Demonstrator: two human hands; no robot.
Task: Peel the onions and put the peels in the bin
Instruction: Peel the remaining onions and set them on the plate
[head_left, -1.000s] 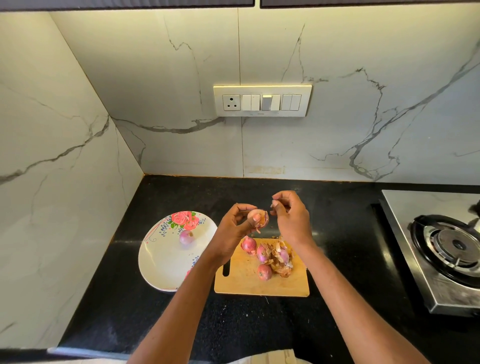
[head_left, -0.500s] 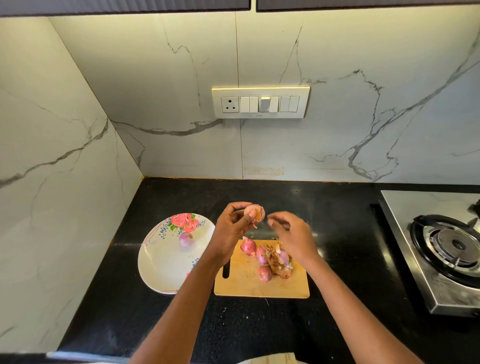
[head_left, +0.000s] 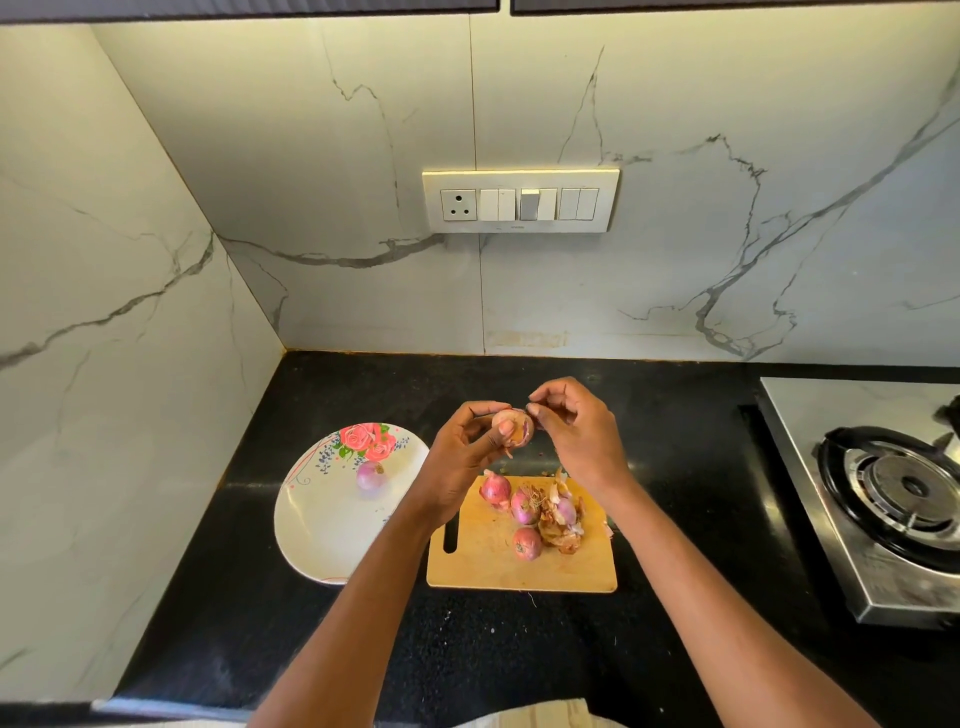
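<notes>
My left hand (head_left: 465, 457) grips a small red onion (head_left: 515, 427) above the far edge of the wooden cutting board (head_left: 483, 564). My right hand (head_left: 579, 436) pinches the skin at the onion's top right. A strip of loose peel hangs under the onion. Three unpeeled red onions (head_left: 524, 506) lie on the board beside a pile of dry peels (head_left: 561, 525). One peeled onion (head_left: 370, 475) sits on the white floral plate (head_left: 322, 525) to the left. No bin is in view.
The black countertop (head_left: 675, 493) runs from the marble corner walls on the left to a steel gas stove (head_left: 893, 499) on the right. A switch panel (head_left: 521, 201) is set in the back wall.
My right hand dropped away toward the board half a second ago and has come back up to the onion's top. My left hand kept the onion held in about the same place.
</notes>
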